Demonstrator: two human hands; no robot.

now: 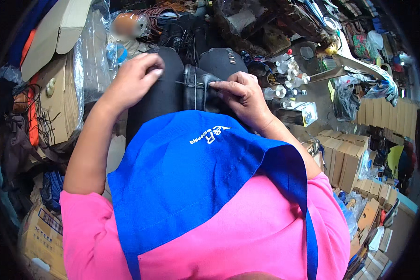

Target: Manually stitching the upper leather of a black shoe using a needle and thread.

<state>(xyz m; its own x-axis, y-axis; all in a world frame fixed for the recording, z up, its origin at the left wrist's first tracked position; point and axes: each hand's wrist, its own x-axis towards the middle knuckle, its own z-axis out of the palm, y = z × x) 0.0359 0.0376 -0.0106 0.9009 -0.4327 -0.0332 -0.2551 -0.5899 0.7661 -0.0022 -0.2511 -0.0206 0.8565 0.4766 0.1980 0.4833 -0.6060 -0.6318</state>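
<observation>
A black leather piece (197, 95) lies between my knees, with a pale thin line running down it; I cannot tell what kind of article it is. My left hand (137, 77) is raised over my left thigh, its fingers curled and thumb pressed in. A faint thin strand seems to run from near it toward the leather, but what the fingers hold is too small to make out. At the leather's right edge, my right hand (241, 95) pinches it, index finger stretched along the top and the other fingers folded.
Small bottles (289, 70) stand on the floor beyond my right hand. Cardboard boxes (343, 156) are stacked at the right. Flat cardboard (56, 100) and clear plastic sheeting (94, 51) lean at the left. A blue apron (186, 172) covers my lap.
</observation>
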